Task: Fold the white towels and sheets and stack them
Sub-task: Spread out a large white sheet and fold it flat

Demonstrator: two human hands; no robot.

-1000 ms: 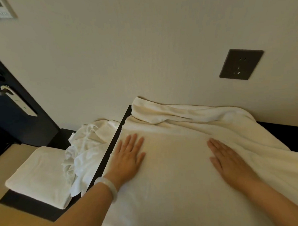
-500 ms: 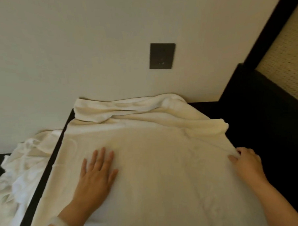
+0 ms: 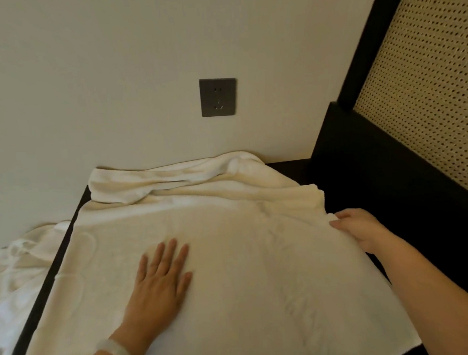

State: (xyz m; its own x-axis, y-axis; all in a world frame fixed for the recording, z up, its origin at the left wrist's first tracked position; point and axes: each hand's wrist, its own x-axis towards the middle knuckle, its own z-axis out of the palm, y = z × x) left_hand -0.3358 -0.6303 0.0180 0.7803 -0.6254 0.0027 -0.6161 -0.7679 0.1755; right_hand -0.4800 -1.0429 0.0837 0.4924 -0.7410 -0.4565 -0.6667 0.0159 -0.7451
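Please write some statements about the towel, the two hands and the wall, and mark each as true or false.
1. The left hand lies flat on the white towel. True.
2. The right hand lies flat on the towel's middle. False: it holds the towel's right edge.
3. A dark socket plate sits on the wall above the towel. True.
4. The crumpled sheet lies right of the towel. False: it lies to its left.
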